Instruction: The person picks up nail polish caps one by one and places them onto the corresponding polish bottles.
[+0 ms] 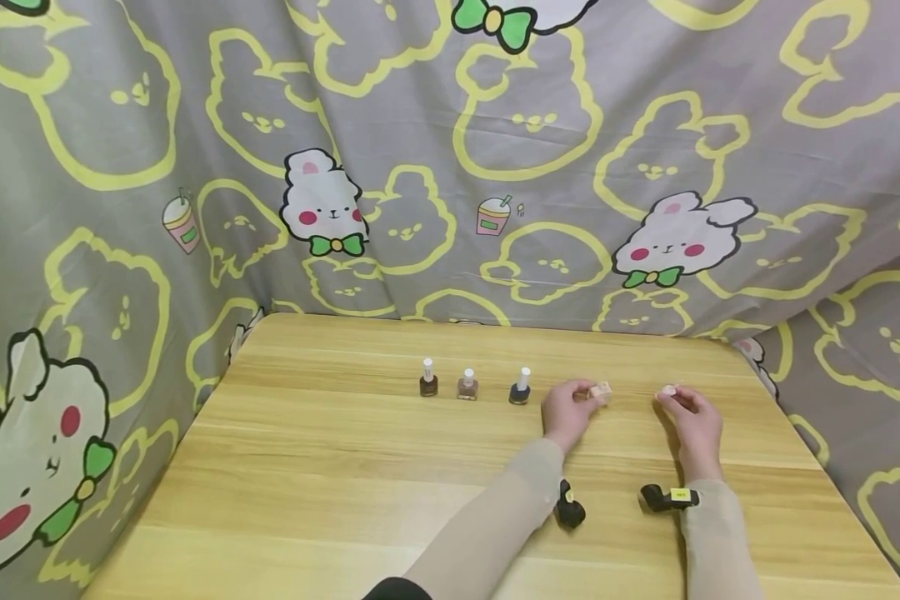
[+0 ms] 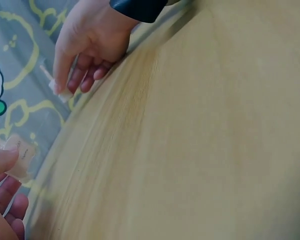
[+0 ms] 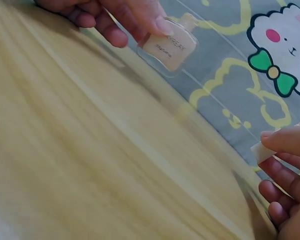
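Above the right part of the table, my left hand (image 1: 567, 412) pinches a small clear nail polish bottle (image 3: 171, 47) of pale peach colour between thumb and fingers. Its short neck shows without a cap, and dark print marks the front. A little to the right, my right hand (image 1: 696, 422) pinches a white nail polish cap (image 3: 262, 153); in the left wrist view a thin stem sticks out of it. Bottle and cap are apart. Left of my left hand stand three capped polish bottles: a dark brown one (image 1: 428, 385), a mauve one (image 1: 467, 388) and a dark blue one (image 1: 520, 392).
The wooden table (image 1: 330, 467) ends at the back against a grey patterned curtain (image 1: 420, 275), which also hangs at both sides. Black wrist cameras are strapped at both sleeves, close above the tabletop.
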`<state>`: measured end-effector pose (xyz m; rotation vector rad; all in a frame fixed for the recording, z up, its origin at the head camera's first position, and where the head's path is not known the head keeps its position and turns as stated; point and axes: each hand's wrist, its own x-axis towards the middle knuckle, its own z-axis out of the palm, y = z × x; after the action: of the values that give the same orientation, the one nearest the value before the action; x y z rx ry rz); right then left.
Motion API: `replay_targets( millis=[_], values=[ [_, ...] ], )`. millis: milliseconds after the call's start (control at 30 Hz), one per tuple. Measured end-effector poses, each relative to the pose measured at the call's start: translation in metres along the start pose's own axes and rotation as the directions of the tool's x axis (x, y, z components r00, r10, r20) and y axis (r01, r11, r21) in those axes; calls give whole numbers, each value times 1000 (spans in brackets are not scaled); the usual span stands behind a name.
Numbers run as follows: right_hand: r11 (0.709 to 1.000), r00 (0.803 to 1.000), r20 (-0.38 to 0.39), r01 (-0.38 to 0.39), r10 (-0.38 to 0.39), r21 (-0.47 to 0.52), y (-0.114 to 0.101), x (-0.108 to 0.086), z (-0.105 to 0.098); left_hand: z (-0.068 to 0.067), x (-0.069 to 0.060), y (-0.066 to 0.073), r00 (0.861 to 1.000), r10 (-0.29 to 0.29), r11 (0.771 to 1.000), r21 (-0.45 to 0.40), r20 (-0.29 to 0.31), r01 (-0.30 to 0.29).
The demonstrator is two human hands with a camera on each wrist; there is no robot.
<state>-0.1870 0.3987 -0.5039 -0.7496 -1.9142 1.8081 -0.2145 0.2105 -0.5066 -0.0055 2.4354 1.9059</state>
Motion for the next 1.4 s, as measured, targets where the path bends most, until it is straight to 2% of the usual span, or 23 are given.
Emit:
replay_targets(
  millis=[133,233,367,500,633,733,833,900,1033,1067,1133,1233,1400],
  values=[
    [1000,1000,3,-4,4,-31,-3,-5,0,-3,-3,-1,1000,-7,1000,-29,22,7],
    [995,1000,10,4,-3,-95,-5,-8,-1,-4,-5,-4,999,1,999,-33,32,0],
    [977,997,33,74,-68,-200,-8,-13,0,-8,-7,-6,999,6,999,-40,47,-4],
    [928,978,57,206,-198,-309,-10,-19,1,-12,-11,-7,997,-4,998,-54,75,8],
    [852,937,76,342,-340,-397,-14,-26,5,-15,-14,-8,995,8,998,-64,97,-2],
    [791,892,108,441,-439,-425,-17,-30,9,-18,-16,-10,995,22,998,-66,101,-16],
    [712,818,147,560,-556,-424,-20,-31,12,-20,-17,-12,994,30,997,-72,101,-23],
    [647,750,170,643,-639,-409,-22,-31,14,-22,-17,-13,995,31,996,-84,98,-23],
    [504,602,217,778,-768,-375,-28,-31,17,-24,-16,-14,995,40,993,-115,96,-29],
    [474,571,229,801,-789,-365,-30,-32,17,-25,-16,-14,995,40,992,-121,94,-29],
    [427,522,254,834,-814,-349,-34,-33,17,-26,-16,-14,995,42,991,-130,87,-30],
    [388,483,285,860,-828,-332,-40,-37,17,-29,-15,-12,997,35,990,-140,65,-25],
    [356,460,334,875,-822,-329,-47,-42,16,-31,-14,-10,999,24,991,-130,28,-20]
  ],
)
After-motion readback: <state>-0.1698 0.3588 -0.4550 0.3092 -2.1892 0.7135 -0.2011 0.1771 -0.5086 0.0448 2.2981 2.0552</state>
